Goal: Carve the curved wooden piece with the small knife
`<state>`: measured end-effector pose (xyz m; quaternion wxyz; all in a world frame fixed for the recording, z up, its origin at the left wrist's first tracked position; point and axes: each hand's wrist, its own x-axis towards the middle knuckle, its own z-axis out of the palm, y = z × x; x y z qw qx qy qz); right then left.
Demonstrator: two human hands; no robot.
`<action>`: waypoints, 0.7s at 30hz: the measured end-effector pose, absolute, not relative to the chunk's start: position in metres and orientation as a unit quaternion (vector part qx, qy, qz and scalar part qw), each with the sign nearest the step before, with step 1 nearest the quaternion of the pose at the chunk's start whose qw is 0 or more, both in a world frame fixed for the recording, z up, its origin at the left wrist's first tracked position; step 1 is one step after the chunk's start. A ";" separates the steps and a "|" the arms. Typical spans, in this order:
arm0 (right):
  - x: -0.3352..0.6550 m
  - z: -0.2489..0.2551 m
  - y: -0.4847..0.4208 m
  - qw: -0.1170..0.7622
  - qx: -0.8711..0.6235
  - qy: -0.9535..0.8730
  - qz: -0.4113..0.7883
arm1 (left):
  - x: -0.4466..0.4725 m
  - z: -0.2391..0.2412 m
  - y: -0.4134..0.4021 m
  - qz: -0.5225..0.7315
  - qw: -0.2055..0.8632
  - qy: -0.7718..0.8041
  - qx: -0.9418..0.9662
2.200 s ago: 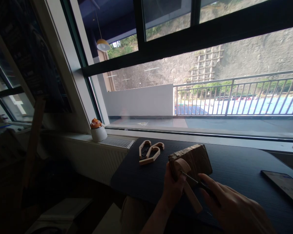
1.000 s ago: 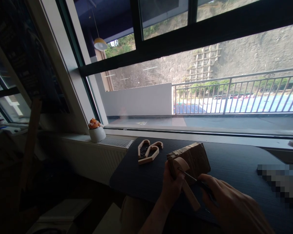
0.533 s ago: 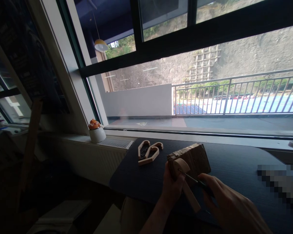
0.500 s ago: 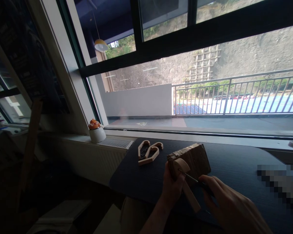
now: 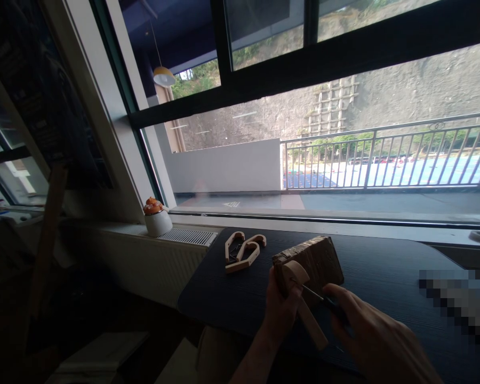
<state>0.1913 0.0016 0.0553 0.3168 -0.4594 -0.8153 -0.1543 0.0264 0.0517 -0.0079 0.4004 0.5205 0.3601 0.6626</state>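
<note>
My left hand point(image 5: 279, 312) is closed around a pale wooden hook point(image 5: 312, 323), pressing its curved end against the side of a rough brown wooden block point(image 5: 320, 261). My right hand point(image 5: 370, 330) grips the dark handle of a screwdriver point(image 5: 312, 293). The metal shaft points left, and its tip meets the hook near my left thumb. Whether a screw sits under the tip is too small to tell. Several more pale wooden hooks point(image 5: 246, 262) lie on the table to the left, with small dark screws point(image 5: 234, 248) among them.
The dark table point(image 5: 208, 293) stands against a window sill. A white radiator point(image 5: 156, 269) runs to its left, carrying a white jar point(image 5: 159, 223) with an orange top. A blurred-out object point(image 5: 460, 304) lies at the table's right. Outside the window are railings point(image 5: 388, 160).
The view has shifted very slightly. My hands, the screwdriver, the hook and the block keep almost the same positions.
</note>
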 end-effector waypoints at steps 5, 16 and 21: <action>0.194 0.059 0.002 0.308 -0.440 -0.829 -0.154 | 0.027 -0.005 0.050 0.668 0.394 0.363 0.517; 0.191 0.057 0.002 0.284 -0.435 -0.841 -0.154 | 0.027 -0.009 0.053 0.670 0.401 0.357 0.512; 0.190 0.061 0.001 0.313 -0.434 -0.836 -0.124 | 0.028 -0.006 0.050 0.671 0.409 0.355 0.507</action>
